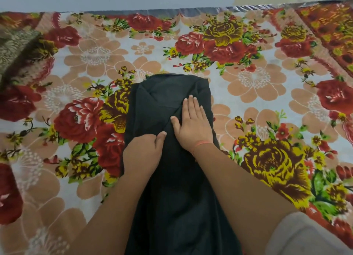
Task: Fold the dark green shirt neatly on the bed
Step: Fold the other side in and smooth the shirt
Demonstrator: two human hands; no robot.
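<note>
The dark green shirt (162,101) lies as a long narrow strip down the middle of the bed, running from mid-frame to the near edge. My right hand (191,121) presses flat on its upper part, fingers straight and pointing away from me. My left hand (143,153) sits just left of it with fingers curled under, pinching a fold of the shirt's left side between thumb and fingers. A diagonal crease runs between the two hands.
The bed is covered by a floral sheet (257,78) with red, yellow and peach flowers. A dark patterned cloth (15,52) lies at the far left. A red patterned cover (328,35) lies at the far right. A wall runs behind the bed.
</note>
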